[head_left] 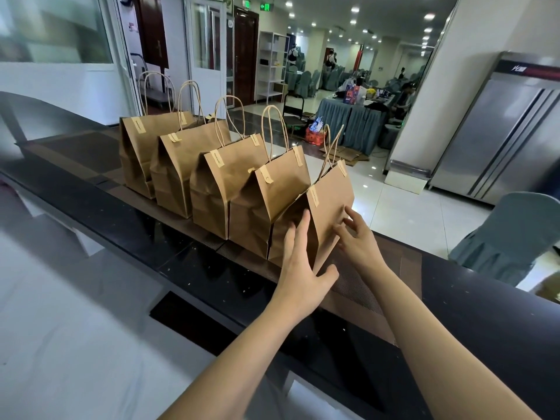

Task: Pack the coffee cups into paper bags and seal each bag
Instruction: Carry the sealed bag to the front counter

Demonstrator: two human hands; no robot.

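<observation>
A long dark surface (188, 268) runs from the far left to the near right, with a brown ribbed mat along its top. Beyond it lies a tiled hall with a steel refrigerator (497, 137) on the right and a grey-green covered chair (512, 234) near the surface's right end.

Five brown paper bags stand in a close row on the mat, each upright, folded shut at the top and closed with pale sticker strips, twisted paper handles rising above. From far to near: the first bag (136, 144), the second bag (178, 168), the third bag (224, 189), the fourth bag (266, 204) and the nearest bag (328, 207), neighbours touching or nearly so. No cups are visible.

The left hand (298, 265) lies flat against the nearest bag's left side, fingers straight and spread, grasping nothing. The right hand (356, 237) touches that bag's broad face, fingers loosely bent and released.
</observation>
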